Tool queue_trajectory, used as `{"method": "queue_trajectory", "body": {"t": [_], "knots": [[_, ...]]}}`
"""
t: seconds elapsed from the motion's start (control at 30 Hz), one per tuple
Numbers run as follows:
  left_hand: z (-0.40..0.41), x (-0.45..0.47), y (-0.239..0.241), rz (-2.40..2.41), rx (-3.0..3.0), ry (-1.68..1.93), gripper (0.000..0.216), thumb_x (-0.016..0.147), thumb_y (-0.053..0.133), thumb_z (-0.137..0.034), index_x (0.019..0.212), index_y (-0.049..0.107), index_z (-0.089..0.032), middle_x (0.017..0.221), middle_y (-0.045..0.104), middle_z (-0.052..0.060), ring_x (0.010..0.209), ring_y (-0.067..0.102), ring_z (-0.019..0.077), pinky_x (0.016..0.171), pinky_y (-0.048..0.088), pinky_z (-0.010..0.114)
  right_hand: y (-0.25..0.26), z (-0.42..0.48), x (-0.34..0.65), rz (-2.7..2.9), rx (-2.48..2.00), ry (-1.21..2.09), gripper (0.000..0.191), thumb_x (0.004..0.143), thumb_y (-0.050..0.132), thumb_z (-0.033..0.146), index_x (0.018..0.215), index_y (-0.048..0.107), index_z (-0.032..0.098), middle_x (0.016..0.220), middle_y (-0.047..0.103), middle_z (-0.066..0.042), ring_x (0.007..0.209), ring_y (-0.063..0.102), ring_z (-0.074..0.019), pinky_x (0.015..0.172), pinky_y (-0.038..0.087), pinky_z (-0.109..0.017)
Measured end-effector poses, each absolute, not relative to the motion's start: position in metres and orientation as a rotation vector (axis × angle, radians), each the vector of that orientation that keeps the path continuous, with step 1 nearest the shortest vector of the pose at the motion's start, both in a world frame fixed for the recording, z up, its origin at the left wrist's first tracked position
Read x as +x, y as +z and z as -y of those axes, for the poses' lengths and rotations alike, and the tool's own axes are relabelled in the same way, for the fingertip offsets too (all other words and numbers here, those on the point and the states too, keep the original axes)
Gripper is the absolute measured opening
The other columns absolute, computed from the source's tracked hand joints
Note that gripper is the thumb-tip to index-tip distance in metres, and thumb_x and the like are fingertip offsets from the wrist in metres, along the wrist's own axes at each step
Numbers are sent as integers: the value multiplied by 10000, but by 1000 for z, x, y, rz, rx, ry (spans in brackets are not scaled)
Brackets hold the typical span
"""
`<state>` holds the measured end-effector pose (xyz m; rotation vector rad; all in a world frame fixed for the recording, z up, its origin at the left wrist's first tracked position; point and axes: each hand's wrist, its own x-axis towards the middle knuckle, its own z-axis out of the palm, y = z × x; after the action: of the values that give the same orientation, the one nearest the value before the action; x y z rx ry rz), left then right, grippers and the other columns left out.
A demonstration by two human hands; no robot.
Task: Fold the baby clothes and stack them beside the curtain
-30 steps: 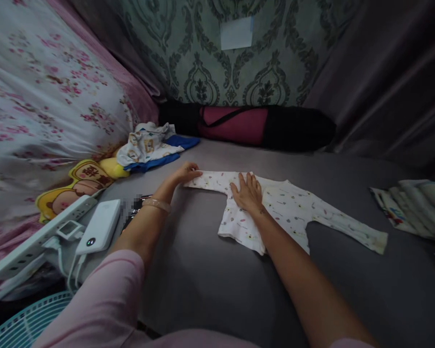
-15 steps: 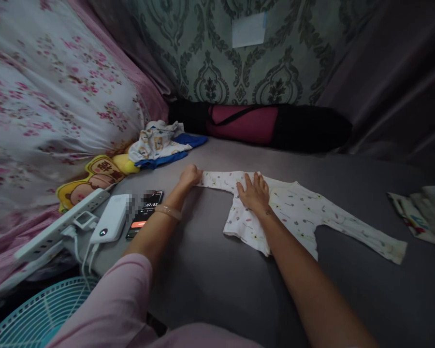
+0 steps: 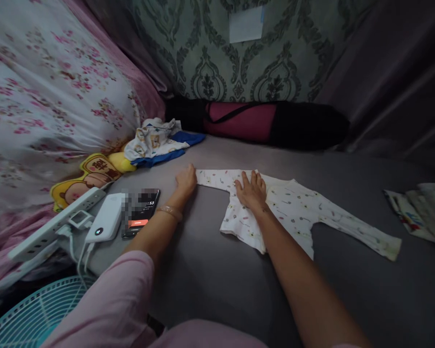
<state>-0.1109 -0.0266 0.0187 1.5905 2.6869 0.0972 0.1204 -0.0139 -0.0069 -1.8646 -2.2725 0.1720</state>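
A small white long-sleeved baby top [image 3: 293,210] with tiny coloured prints lies spread on a grey bed surface [image 3: 217,290]. My right hand [image 3: 252,191] rests flat on its chest near the left shoulder, fingers stretched out. My left hand [image 3: 186,180] is at the cuff of the top's left sleeve, fingers curled at the cloth; a bracelet sits on that wrist. The other sleeve stretches out to the right.
At left lie a phone [image 3: 142,218], a white power bank [image 3: 105,224], a power strip [image 3: 54,223], a yellow plush [image 3: 89,176] and a heap of baby clothes [image 3: 159,140]. A floral quilt rises at left. A dark rolled bag [image 3: 268,123] lines the wall. Folded cloths [image 3: 424,210] lie far right; a teal fan grille [image 3: 25,319] is below.
My left hand has slid slightly left along the sleeve to its cuff, drawing the sleeve straight. My right hand stays pressed on the top. The view has shifted a little.
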Motion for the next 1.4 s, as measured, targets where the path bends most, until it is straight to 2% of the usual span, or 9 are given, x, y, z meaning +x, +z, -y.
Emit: {"method": "queue_trajectory", "body": {"t": [0.17, 0.33, 0.43, 0.53, 0.67, 0.8, 0.93, 1.13, 1.4], "knots": [[21, -109, 12, -2808, 1631, 118, 391, 946, 257, -187, 1206, 517, -55, 1175, 591, 245, 1079, 581, 311, 839, 463, 389, -8, 13, 120, 2273, -1881, 171, 605, 968, 270, 531, 1490, 336, 231, 1555, 262, -138, 1434, 175, -293, 1132, 123, -421], [14, -127, 17, -2528, 2039, -194, 398, 902, 327, -154, 1229, 534, -64, 1236, 540, 254, 1166, 489, 340, 932, 399, 456, -6, 14, 120, 2270, -1864, 192, 613, 967, 272, 529, 1493, 329, 220, 1558, 253, -139, 1437, 162, -288, 1130, 120, -426], [7, -131, 27, -2469, 2136, -286, 408, 880, 395, -163, 1254, 533, -77, 1272, 527, 250, 1227, 443, 364, 1030, 286, 545, -4, 15, 120, 2267, -1849, 205, 607, 968, 282, 513, 1491, 335, 210, 1558, 250, -145, 1436, 162, -291, 1128, 118, -430], [2, -103, 32, -2519, 2230, -101, 440, 881, 400, -146, 1301, 499, -59, 1349, 477, 260, 1329, 350, 372, 1091, 158, 587, -3, 16, 120, 2266, -1849, 209, 601, 968, 280, 505, 1488, 342, 209, 1558, 251, -146, 1435, 164, -293, 1128, 113, -434], [-1, -24, 18, -1995, 2377, 321, 462, 974, 295, -286, 1373, 432, -97, 1390, 495, 180, 1315, 422, 249, 1126, 235, 414, -3, 16, 122, 2295, -1856, 187, 599, 962, 302, 474, 1492, 328, 196, 1563, 236, -151, 1440, 154, -295, 1131, 115, -430], [1, 31, -3, -1812, 2210, 485, 597, 992, 170, -434, 1432, 359, -77, 1479, 408, 176, 1395, 332, 246, 1138, 247, 391, -4, 14, 126, 2424, -1866, 142, 662, 905, 432, 389, 1502, 292, 139, 1581, 181, -145, 1450, 113, -285, 1142, 114, -400], [5, 26, -9, -1843, 2154, 440, 650, 991, 118, -457, 1446, 341, -50, 1511, 355, 177, 1426, 277, 234, 1163, 199, 365, -5, 13, 125, 2418, -1887, 125, 672, 905, 430, 399, 1508, 278, 143, 1581, 181, -141, 1446, 129, -291, 1141, 122, -407], [15, -11, -8, -2106, 2158, 307, 668, 983, 172, -484, 1457, 329, -41, 1531, 307, 193, 1439, 239, 274, 1175, 158, 405, -8, 14, 121, 2278, -1840, 100, 573, 972, 272, 467, 1479, 357, 215, 1544, 282, -147, 1424, 200, -292, 1121, 149, -439], [21, -76, -2, -2346, 1932, 154, 681, 968, 206, -485, 1464, 298, -28, 1544, 272, 200, 1442, 222, 289, 1167, 164, 427, -9, 11, 120, 2291, -1859, 134, 590, 973, 277, 498, 1483, 351, 213, 1549, 272, -146, 1429, 188, -294, 1123, 147, -439]]}}
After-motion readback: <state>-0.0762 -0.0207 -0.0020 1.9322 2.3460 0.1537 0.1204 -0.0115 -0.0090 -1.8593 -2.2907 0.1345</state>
